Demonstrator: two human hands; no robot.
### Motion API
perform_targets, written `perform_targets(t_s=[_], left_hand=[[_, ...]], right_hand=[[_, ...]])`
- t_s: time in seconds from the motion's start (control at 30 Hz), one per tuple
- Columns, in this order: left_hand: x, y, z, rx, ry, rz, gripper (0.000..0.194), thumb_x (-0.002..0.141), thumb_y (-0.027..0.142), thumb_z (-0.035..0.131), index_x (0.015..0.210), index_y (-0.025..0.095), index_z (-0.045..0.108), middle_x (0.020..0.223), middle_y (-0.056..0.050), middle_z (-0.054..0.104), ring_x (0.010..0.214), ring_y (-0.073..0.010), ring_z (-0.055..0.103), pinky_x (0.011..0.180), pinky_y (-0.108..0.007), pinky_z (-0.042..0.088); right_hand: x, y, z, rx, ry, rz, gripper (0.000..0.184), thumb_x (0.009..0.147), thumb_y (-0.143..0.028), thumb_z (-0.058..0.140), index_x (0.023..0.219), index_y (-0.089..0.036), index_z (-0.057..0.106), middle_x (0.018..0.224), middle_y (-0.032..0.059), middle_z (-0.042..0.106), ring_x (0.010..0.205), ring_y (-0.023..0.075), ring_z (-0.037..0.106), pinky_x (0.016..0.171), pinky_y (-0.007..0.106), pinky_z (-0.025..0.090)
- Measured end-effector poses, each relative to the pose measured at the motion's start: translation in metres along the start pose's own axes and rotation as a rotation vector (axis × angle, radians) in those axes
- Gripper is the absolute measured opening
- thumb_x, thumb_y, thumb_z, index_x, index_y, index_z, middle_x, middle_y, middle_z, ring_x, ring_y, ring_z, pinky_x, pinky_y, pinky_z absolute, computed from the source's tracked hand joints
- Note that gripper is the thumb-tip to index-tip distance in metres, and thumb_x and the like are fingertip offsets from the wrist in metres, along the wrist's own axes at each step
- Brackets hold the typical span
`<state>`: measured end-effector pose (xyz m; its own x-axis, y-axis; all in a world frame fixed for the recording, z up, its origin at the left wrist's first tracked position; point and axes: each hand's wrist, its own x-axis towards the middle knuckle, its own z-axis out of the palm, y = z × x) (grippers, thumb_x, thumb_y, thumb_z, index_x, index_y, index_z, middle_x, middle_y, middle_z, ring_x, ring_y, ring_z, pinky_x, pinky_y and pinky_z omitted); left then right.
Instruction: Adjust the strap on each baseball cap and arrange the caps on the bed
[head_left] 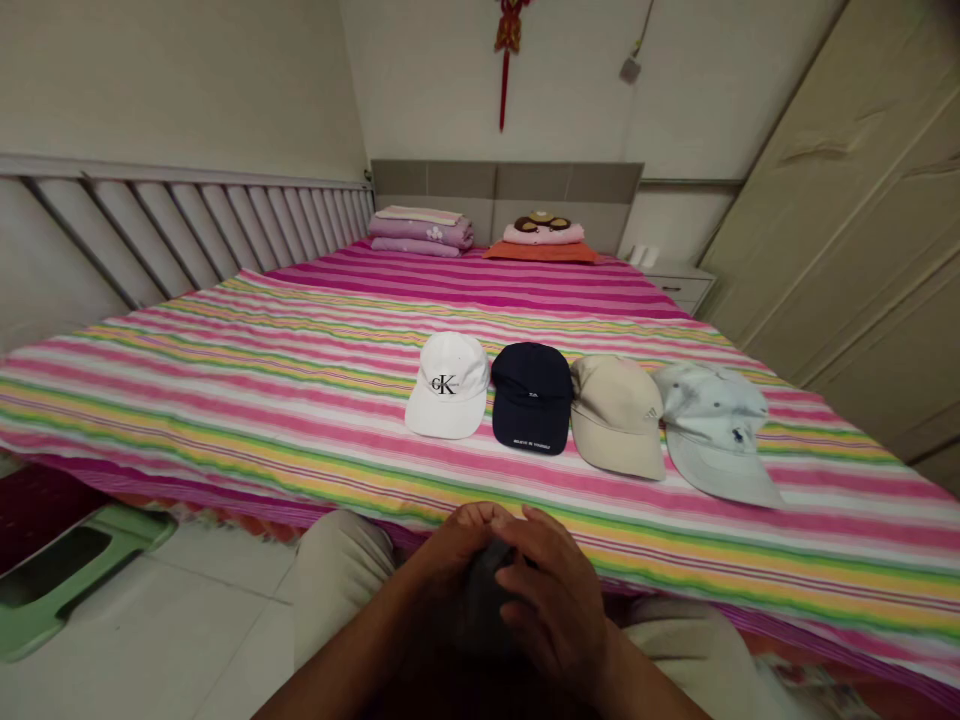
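"Shadow swallowed most of the dark item [486, 595]. What else was hidden?"

"Its lower part, plus whatever the right fingers [536, 545] covered. Couldn't tell what it was. Green stool [135, 525] was cut off at the left edge; the small print on the navy cap [532, 395] was barely readable."

"Containers?"

"One nightstand [686, 285] by the headboard. Drawer looked shut, contents out of sight."

"Fingers?"

"Left fingers [469, 525] were curled in on the dark item's top, holding it. Right fingers were bent and slightly parted over its right side; couldn't tell whether they gripped or only rested."

"Position?"

"Dark item was between the two sets of fingers, between the knees [341, 560], just short of the near edge of the striped bed [225, 380]. Well beyond the fingertips, a row lay on the bed: white cap [448, 385], navy cap, beige cap [616, 415], mottled pale cap [712, 425]. Brims faced the person; neighbours touched or nearly did."
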<state>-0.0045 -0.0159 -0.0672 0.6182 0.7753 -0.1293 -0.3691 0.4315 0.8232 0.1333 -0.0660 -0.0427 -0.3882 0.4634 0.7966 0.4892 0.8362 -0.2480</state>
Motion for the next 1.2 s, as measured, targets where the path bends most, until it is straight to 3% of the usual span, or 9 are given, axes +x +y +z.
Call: perform_targets(t_s=[0.07, 0.13, 0.2, 0.3, 0.57, 0.77, 0.9, 1.03, 1.2], left_hand=[[-0.001, -0.002, -0.005, -0.034, -0.030, -0.006, 0.021, 0.068, 0.029, 0.064, 0.077, 0.010, 0.065, 0.062, -0.004, 0.062, 0.053, -0.0091, 0.051, 0.052, -0.020, 0.037], [-0.002, -0.003, -0.010, -0.040, -0.046, -0.024, 0.027, 0.069, 0.031, 0.063, 0.085, 0.009, 0.065, 0.060, -0.005, 0.064, 0.050, -0.0099, 0.053, 0.050, -0.020, 0.037], [-0.002, -0.002, -0.012, -0.028, -0.051, -0.031, 0.031, 0.068, 0.032, 0.063, 0.089, 0.010, 0.065, 0.059, -0.006, 0.065, 0.049, -0.0118, 0.055, 0.050, -0.021, 0.039], [-0.003, 0.003, -0.011, 0.012, -0.032, -0.006, 0.035, 0.068, 0.038, 0.062, 0.091, 0.011, 0.065, 0.065, -0.007, 0.066, 0.055, -0.0139, 0.058, 0.054, -0.023, 0.040], [-0.005, 0.007, -0.010, 0.176, -0.097, -0.089, 0.028, 0.051, 0.036, 0.075, 0.055, 0.011, 0.063, 0.048, 0.001, 0.054, 0.044, -0.0058, 0.040, 0.044, -0.019, 0.025], [-0.008, 0.007, -0.013, -0.062, -0.167, -0.013, 0.027, 0.052, 0.035, 0.071, 0.053, 0.010, 0.063, 0.048, -0.003, 0.056, 0.047, -0.0104, 0.049, 0.049, -0.022, 0.034], [-0.007, 0.022, -0.024, -0.254, -0.245, 0.079, 0.033, 0.055, 0.042, 0.064, 0.068, 0.011, 0.066, 0.057, -0.007, 0.063, 0.055, -0.0188, 0.058, 0.055, -0.029, 0.042], [-0.002, 0.039, -0.041, -0.226, -0.275, -0.061, 0.047, 0.046, 0.033, 0.070, 0.086, 0.008, 0.066, 0.074, -0.012, 0.068, 0.064, -0.0199, 0.062, 0.062, -0.028, 0.045], [0.004, 0.034, -0.058, -0.128, -0.236, -0.215, 0.035, 0.045, 0.032, 0.072, 0.062, 0.003, 0.067, 0.056, -0.010, 0.065, 0.050, -0.0163, 0.059, 0.054, -0.026, 0.044]], right_hand=[[-0.001, 0.005, -0.001, 0.065, 0.075, 0.225, 0.023, 0.081, -0.024, 0.045, 0.103, -0.021, 0.050, 0.114, 0.0110, 0.056, 0.106, 0.0236, 0.050, 0.089, 0.042, 0.038], [0.000, 0.013, -0.001, 0.199, 0.018, 0.585, 0.026, 0.083, -0.031, 0.043, 0.105, -0.019, 0.052, 0.102, 0.0108, 0.061, 0.096, 0.0241, 0.055, 0.079, 0.038, 0.043], [0.002, 0.020, -0.001, 0.477, -0.151, 0.882, 0.033, 0.084, -0.043, 0.038, 0.090, -0.016, 0.057, 0.076, 0.0071, 0.063, 0.071, 0.0204, 0.058, 0.061, 0.031, 0.044], [0.002, 0.026, -0.002, 0.787, -0.234, 1.088, 0.043, 0.079, -0.054, 0.041, 0.059, -0.017, 0.050, 0.048, -0.0023, 0.046, 0.044, 0.0109, 0.040, 0.044, 0.023, 0.030], [0.003, 0.022, -0.002, 0.785, -0.124, 1.151, 0.044, 0.070, -0.055, 0.055, 0.052, -0.018, 0.039, 0.047, -0.0070, 0.029, 0.044, 0.0073, 0.021, 0.042, 0.022, 0.015], [0.003, 0.028, -0.011, 0.978, -0.254, 1.139, 0.045, 0.072, -0.059, 0.049, 0.058, -0.016, 0.050, 0.047, -0.0041, 0.044, 0.042, 0.0077, 0.034, 0.042, 0.021, 0.023], [-0.006, 0.038, -0.023, 1.153, -0.345, 1.180, 0.045, 0.053, -0.058, 0.067, 0.057, -0.015, 0.054, 0.052, -0.0017, 0.052, 0.046, 0.0107, 0.045, 0.045, 0.022, 0.032], [-0.007, 0.041, -0.028, 1.298, 0.030, 1.272, 0.042, 0.044, -0.050, 0.075, 0.064, -0.017, 0.057, 0.057, 0.0000, 0.058, 0.051, 0.0142, 0.053, 0.053, 0.025, 0.041], [-0.001, 0.046, -0.032, 1.196, 0.292, 1.280, 0.035, 0.052, -0.049, 0.071, 0.072, -0.023, 0.057, 0.060, 0.0002, 0.063, 0.054, 0.0187, 0.059, 0.053, 0.030, 0.044]])
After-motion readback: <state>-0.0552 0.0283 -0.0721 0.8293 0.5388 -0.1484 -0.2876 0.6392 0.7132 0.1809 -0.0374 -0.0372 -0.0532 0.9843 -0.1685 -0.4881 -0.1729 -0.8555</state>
